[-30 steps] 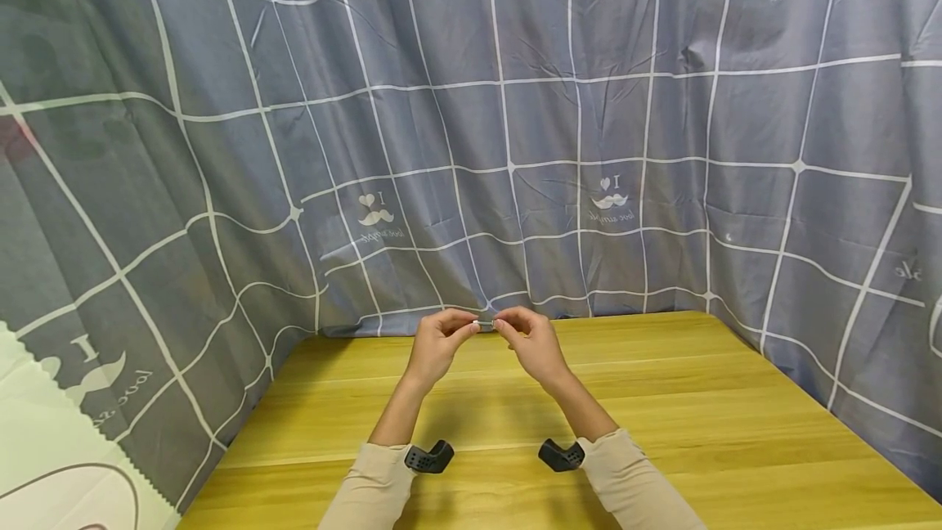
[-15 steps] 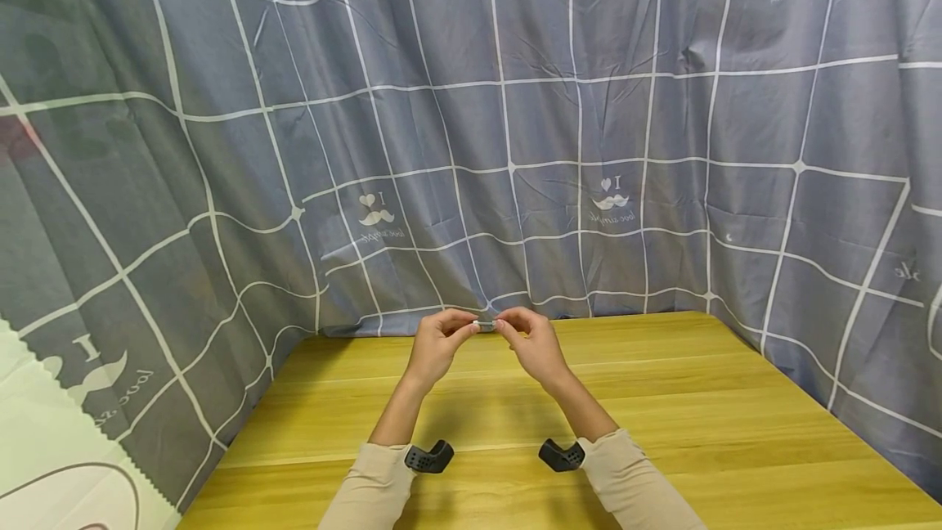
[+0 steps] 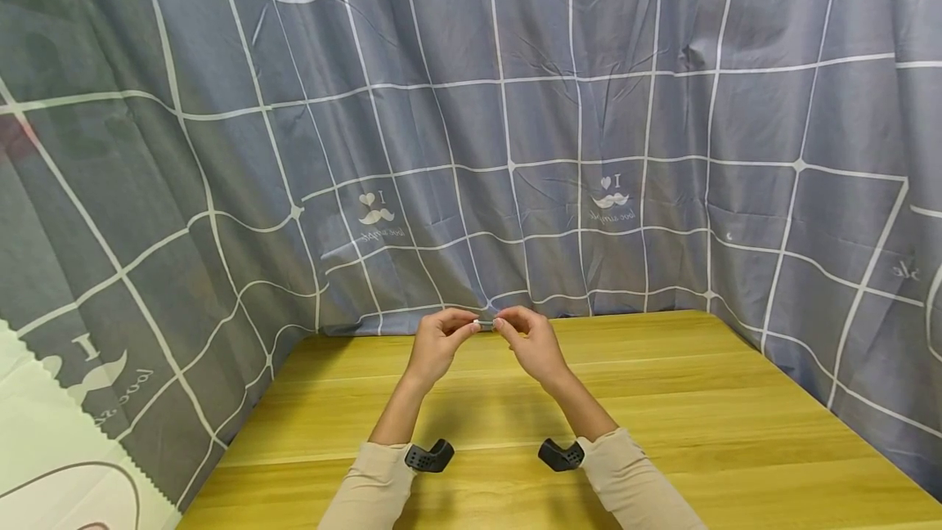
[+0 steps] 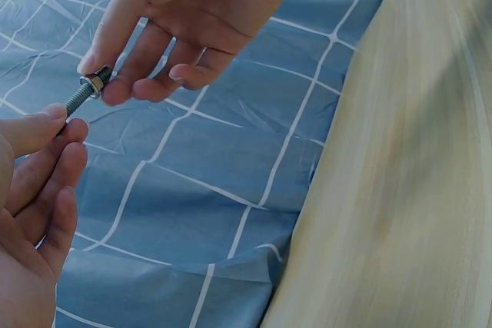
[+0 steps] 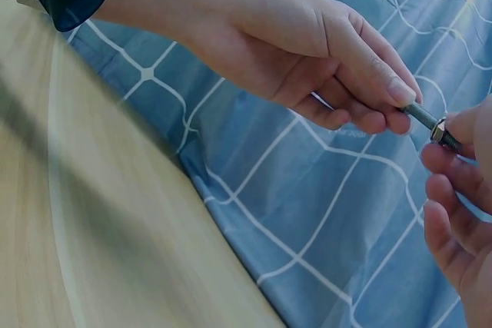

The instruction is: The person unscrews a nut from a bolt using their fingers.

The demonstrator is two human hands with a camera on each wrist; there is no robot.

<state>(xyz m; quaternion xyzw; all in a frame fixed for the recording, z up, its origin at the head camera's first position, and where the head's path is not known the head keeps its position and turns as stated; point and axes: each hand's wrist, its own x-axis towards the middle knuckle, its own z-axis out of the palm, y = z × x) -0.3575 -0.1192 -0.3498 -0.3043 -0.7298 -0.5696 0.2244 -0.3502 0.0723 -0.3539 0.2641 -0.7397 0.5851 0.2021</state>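
Observation:
Both hands meet over the far part of the wooden table, with a metal bolt (image 4: pixel 77 100) between them. My left hand (image 3: pixel 432 350) pinches one end of the bolt between thumb and fingers, hiding that end. At the other end, a nut (image 4: pixel 94 84) sits around the threaded shank. Thumb and index finger of my right hand (image 3: pixel 537 350) pinch at this nut; its other fingers are loosely bent in the left wrist view. Bare shank shows between the left fingertips and the nut in the right wrist view.
The yellow wooden table (image 3: pixel 662 407) stretches below both forearms. A grey curtain (image 3: pixel 545 121) with white grid lines hangs behind and beside it. Each wrist carries a black device (image 3: pixel 429 457). A pale scalloped-edge cloth (image 3: pixel 51 432) shows at lower left.
The right fingertips have shifted slightly at the nut end of the bolt. The left hand and both arms look unmoved.

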